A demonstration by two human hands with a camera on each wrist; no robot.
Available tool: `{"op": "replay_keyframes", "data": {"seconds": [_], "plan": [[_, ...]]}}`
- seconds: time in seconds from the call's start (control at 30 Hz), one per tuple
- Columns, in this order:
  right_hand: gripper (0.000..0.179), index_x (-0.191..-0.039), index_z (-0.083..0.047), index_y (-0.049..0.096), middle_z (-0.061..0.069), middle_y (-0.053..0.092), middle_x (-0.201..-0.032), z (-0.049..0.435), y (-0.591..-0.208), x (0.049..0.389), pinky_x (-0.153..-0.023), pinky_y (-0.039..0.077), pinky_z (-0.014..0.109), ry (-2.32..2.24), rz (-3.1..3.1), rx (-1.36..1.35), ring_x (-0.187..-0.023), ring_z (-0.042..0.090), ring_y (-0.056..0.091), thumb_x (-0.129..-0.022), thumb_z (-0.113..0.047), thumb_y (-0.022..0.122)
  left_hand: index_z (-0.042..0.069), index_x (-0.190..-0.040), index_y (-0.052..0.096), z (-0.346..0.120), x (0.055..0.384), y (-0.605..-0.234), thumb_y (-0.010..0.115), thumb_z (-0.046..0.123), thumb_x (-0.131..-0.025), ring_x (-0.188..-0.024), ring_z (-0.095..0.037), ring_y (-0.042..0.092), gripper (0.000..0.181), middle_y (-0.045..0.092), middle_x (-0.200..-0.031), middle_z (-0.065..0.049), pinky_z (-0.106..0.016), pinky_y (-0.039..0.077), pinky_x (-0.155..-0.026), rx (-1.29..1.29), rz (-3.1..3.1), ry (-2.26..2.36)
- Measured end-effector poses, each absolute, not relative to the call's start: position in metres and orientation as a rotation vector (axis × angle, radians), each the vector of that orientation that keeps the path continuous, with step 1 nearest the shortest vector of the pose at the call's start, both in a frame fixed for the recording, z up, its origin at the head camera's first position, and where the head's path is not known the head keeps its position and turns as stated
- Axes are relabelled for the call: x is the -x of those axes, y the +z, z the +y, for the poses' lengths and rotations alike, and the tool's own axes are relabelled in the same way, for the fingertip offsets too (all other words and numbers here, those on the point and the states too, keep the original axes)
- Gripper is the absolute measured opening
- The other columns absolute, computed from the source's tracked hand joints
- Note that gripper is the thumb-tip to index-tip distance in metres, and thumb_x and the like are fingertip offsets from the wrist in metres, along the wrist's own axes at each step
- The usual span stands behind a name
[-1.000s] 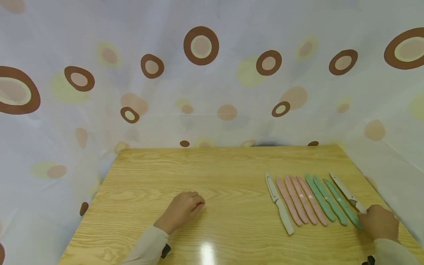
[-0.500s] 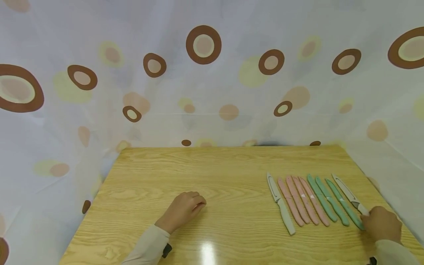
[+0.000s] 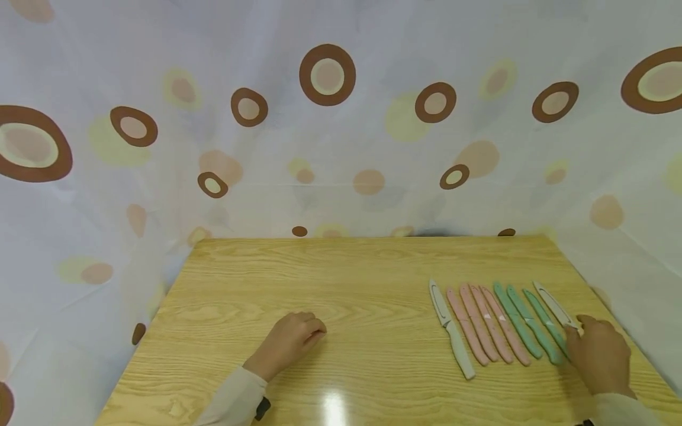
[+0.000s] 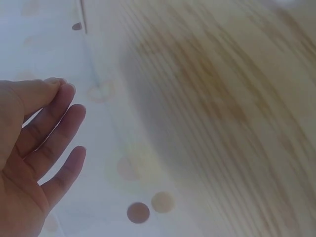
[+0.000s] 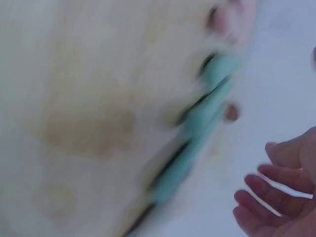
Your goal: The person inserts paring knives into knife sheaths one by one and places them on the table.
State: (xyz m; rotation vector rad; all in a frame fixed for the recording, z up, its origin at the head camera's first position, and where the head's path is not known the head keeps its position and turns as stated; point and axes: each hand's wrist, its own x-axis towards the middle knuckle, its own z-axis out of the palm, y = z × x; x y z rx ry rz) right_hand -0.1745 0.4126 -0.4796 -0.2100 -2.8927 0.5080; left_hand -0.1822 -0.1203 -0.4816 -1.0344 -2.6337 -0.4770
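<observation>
A row of knives lies on the table at the right in the head view. A white knife [image 3: 456,338] is at its left end, then several pink knives [image 3: 469,324], three green knives [image 3: 530,322] and another white knife [image 3: 554,303]. My right hand [image 3: 601,355] hovers over that last knife's handle and hides it. In the right wrist view its fingers are loosely bent, holding nothing, beside the green handles [image 5: 198,121]. My left hand [image 3: 288,342] rests left of the table's middle, away from the knives. Its thumb meets the index fingertip with nothing between, as the left wrist view shows.
The wooden table [image 3: 319,272] has a light reflection near its front. A white sheet [image 3: 319,148] with brown and yellow circles hangs behind it and along both sides.
My right hand has let go of the right-hand white knife's handle and moved slightly forward and left, fingers loosened. The left hand has hardly moved; the knives stay in place.
</observation>
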Motion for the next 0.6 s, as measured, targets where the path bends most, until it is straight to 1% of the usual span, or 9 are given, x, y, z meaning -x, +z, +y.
{"op": "replay_keyframes", "data": {"seconds": [0.1, 0.17, 0.23, 0.3, 0.33, 0.4, 0.47, 0.53, 0.6], "plan": [[0.023, -0.099, 0.016, 0.063, 0.036, 0.061, -0.088, 0.363, -0.467, 0.176, -0.042, 0.047, 0.040, 0.534, -2.753, -0.037, -0.059, 0.036, 0.059, -0.087, -0.003, 0.065, 0.011, -0.091, 0.074, -0.113, 0.182, -0.479, 0.072, 0.011, -0.086, -0.071, -0.005, 0.061, 0.005, 0.068, -0.083, 0.004, -0.017, 0.052, -0.066, 1.065, -2.576, -0.476], [0.015, -0.093, 0.011, 0.068, 0.029, 0.065, -0.086, 0.327, -0.461, 0.176, -0.044, 0.049, 0.037, 0.554, -2.666, -0.212, -0.061, 0.031, 0.061, -0.084, -0.001, 0.069, 0.011, -0.093, 0.073, -0.105, 0.183, -0.476, 0.072, 0.012, -0.086, -0.073, -0.006, 0.061, 0.007, 0.068, -0.085, 0.004, -0.017, 0.052, -0.067, 1.081, -2.522, -0.459], [0.011, -0.090, 0.006, 0.069, 0.023, 0.068, -0.088, 0.291, -0.458, 0.175, -0.052, 0.054, 0.039, 0.555, -2.606, -0.391, -0.069, 0.031, 0.065, -0.082, -0.002, 0.072, 0.011, -0.100, 0.072, -0.096, 0.184, -0.474, 0.072, 0.014, -0.087, -0.080, -0.008, 0.063, 0.013, 0.068, -0.092, 0.003, -0.020, 0.053, -0.072, 1.084, -2.470, -0.459], [0.015, -0.093, 0.002, 0.070, 0.018, 0.069, -0.096, 0.258, -0.458, 0.173, -0.069, 0.057, 0.045, 0.598, -2.603, -0.531, -0.086, 0.035, 0.067, -0.082, -0.006, 0.074, 0.009, -0.111, 0.069, -0.088, 0.185, -0.473, 0.073, 0.016, -0.086, -0.094, -0.013, 0.064, 0.025, 0.067, -0.106, -0.001, -0.024, 0.054, -0.081, 1.090, -2.431, -0.470], [0.019, -0.098, 0.002, 0.070, 0.018, 0.069, -0.102, 0.244, -0.458, 0.172, -0.078, 0.056, 0.049, 0.608, -2.608, -0.598, -0.095, 0.038, 0.065, -0.082, -0.009, 0.074, 0.009, -0.118, 0.066, -0.084, 0.186, -0.473, 0.072, 0.018, -0.087, -0.103, -0.016, 0.062, 0.033, 0.065, -0.115, -0.003, -0.027, 0.054, -0.086, 1.090, -2.424, -0.468], [0.033, -0.110, 0.002, 0.066, 0.020, 0.063, -0.118, 0.219, -0.459, 0.169, -0.091, 0.048, 0.058, 0.625, -2.662, -0.692, -0.113, 0.043, 0.057, -0.086, -0.019, 0.073, 0.010, -0.131, 0.057, -0.078, 0.187, -0.472, 0.071, 0.023, -0.088, -0.122, -0.024, 0.053, 0.047, 0.055, -0.133, -0.007, -0.037, 0.049, -0.097, 1.090, -2.429, -0.448], [0.050, -0.125, 0.003, 0.059, 0.025, 0.051, -0.135, 0.201, -0.462, 0.168, -0.098, 0.037, 0.067, 0.626, -2.720, -0.730, -0.128, 0.049, 0.042, -0.088, -0.030, 0.070, 0.013, -0.140, 0.047, -0.074, 0.188, -0.472, 0.067, 0.031, -0.091, -0.134, -0.030, 0.040, 0.057, 0.042, -0.146, -0.009, -0.047, 0.043, -0.104, 1.074, -2.461, -0.373], [0.062, -0.135, 0.003, 0.050, 0.028, 0.036, -0.146, 0.189, -0.464, 0.168, -0.101, 0.025, 0.073, 0.622, -2.759, -0.735, -0.136, 0.053, 0.025, -0.090, -0.036, 0.066, 0.017, -0.145, 0.040, -0.072, 0.189, -0.472, 0.063, 0.040, -0.092, -0.139, -0.036, 0.030, 0.062, 0.030, -0.153, -0.010, -0.055, 0.037, -0.107, 1.039, -2.508, -0.288], [0.068, -0.141, 0.002, 0.042, 0.029, 0.025, -0.151, 0.183, -0.467, 0.169, -0.103, 0.016, 0.076, 0.623, -2.786, -0.703, -0.139, 0.053, 0.012, -0.091, -0.038, 0.065, 0.019, -0.147, 0.037, -0.072, 0.189, -0.472, 0.060, 0.046, -0.092, -0.141, -0.039, 0.024, 0.066, 0.024, -0.156, -0.011, -0.060, 0.033, -0.107, 0.992, -2.566, -0.218]]}}
